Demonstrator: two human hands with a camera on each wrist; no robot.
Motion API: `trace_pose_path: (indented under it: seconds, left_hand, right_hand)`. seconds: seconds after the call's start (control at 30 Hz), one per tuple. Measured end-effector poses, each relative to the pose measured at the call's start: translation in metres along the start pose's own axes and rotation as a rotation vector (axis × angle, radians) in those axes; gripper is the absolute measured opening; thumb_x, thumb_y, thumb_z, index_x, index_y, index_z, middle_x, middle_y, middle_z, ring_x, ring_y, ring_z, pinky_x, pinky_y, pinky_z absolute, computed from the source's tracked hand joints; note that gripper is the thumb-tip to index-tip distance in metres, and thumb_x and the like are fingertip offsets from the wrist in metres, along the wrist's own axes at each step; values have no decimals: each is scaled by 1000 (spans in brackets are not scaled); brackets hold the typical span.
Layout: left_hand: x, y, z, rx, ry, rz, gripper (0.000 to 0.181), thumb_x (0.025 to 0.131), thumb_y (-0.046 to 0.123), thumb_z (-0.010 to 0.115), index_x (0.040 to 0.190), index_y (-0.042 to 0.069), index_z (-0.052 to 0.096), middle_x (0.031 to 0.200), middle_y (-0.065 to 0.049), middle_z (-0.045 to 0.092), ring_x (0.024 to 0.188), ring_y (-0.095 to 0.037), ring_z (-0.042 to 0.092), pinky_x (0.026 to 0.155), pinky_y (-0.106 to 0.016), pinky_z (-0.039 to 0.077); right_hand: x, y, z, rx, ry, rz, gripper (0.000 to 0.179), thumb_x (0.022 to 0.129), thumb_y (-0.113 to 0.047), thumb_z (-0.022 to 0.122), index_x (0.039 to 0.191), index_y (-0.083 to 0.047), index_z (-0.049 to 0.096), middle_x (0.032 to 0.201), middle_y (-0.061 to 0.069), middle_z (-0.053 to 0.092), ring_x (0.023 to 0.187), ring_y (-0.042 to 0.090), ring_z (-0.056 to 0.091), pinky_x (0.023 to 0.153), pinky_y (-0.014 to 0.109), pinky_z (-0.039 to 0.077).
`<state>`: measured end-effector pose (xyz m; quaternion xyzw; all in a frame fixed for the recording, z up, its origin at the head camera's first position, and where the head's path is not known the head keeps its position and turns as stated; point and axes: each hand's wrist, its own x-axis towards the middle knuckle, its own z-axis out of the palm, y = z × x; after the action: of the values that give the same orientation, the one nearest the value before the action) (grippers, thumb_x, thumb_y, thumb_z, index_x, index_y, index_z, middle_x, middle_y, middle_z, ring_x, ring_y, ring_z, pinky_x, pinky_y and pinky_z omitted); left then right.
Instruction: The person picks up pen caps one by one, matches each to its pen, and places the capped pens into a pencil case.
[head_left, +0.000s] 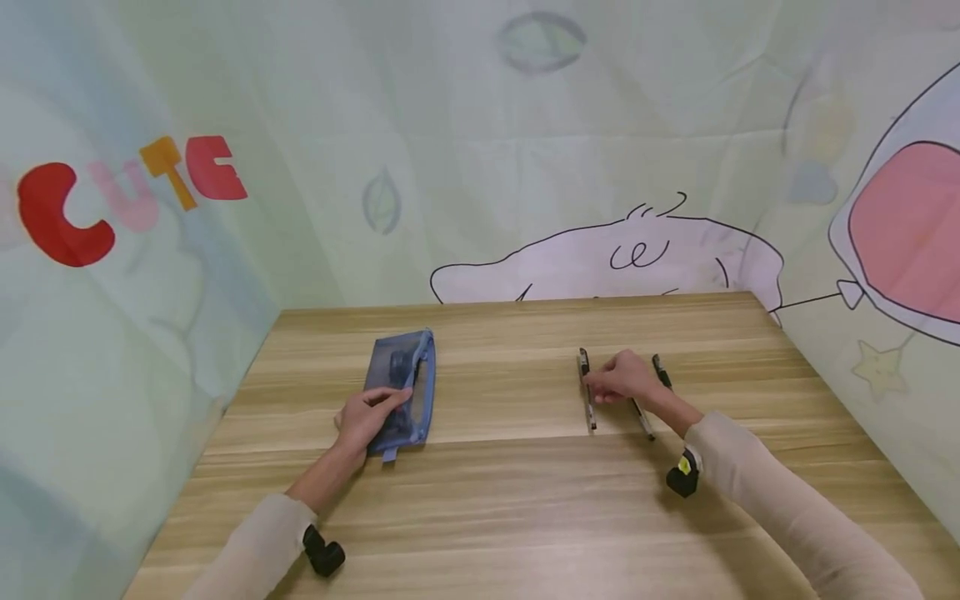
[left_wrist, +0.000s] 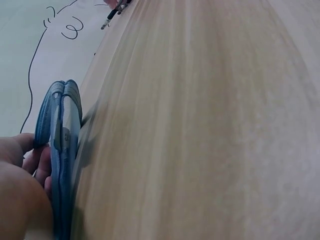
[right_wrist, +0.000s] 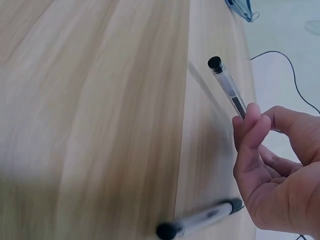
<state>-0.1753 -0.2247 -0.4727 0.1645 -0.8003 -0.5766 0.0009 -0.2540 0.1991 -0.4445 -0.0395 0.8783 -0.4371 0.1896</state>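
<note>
On the left of the table lies a blue zippered pouch (head_left: 380,358) with see-through sides and a dark shape showing inside. My left hand (head_left: 369,417) pinches one side of its opening between thumb and fingers, and the other zip edge (head_left: 430,383) stands apart from it. A clear pen (right_wrist: 227,82) with black ends is pinched in the fingertips of my right hand (head_left: 622,377). Its shadow falls on the wood in the right wrist view. Another pen (right_wrist: 205,219) lies under my right wrist, partly hidden by it in the head view.
The wood-grain table (head_left: 495,517) meets a printed cloth backdrop (head_left: 480,167) at its back and sides. Small black cameras (head_left: 324,552) are strapped at both sleeve cuffs. A stretch of tabletop separates the pouch from the pens.
</note>
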Motion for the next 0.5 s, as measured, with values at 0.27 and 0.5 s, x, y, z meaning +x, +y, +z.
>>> trace_pose_path:
  seconds: [0.27,0.5]
  left_hand:
    - [-2,0,-2,10,16,23,30,87,44,81,91,14,82,69,19,69,106,-15,55,116,-46,12]
    - [-2,-2,0,19,20,19,26,86,43,82,87,17,82,69,21,68,110,-19,55,114,-45,13]
  right_hand:
    - [12,-20,20,145,-113,-3,25,97,-12,65,106,11,72,65,-2,68,57,3,62,53,14,50]
    - [28,-44,54,170,-156,-52,23,97,-10,65,100,11,72,61,-3,66,53,3,59,50,14,48]
